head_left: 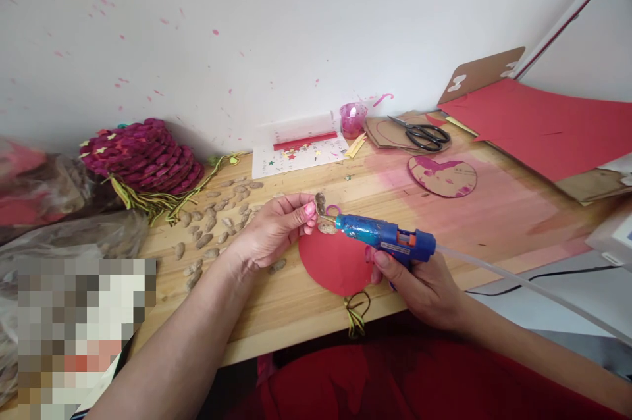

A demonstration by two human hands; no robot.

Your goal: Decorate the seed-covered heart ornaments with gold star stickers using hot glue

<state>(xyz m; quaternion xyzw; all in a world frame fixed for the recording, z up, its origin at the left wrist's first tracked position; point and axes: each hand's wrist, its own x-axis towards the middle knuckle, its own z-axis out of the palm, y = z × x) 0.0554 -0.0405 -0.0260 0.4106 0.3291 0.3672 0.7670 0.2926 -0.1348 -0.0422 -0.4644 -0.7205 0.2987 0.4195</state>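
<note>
Between the thumb and fingers of my left hand (284, 226) is a peanut (320, 201), held upright. My right hand (424, 282) is wrapped round a blue glue gun (372, 232), whose metal nozzle points left and touches or nearly touches the peanut. A clear glue stick (494, 271) runs out of the gun's back end. Below both hands lies a red heart-shaped piece (336, 265), with another peanut (326, 228) near its top edge and a green and yellow cord (356, 315) at its lower tip. The heart's right part is hidden behind my right hand.
Loose peanuts (212, 222) lie to the left, beside a stack of magenta pieces (143, 160) with cords. Along the wall are a paper sheet (266, 160), a pink cup (353, 118) and scissors (424, 135). A cardboard heart (443, 178) and red sheets (548, 124) lie right.
</note>
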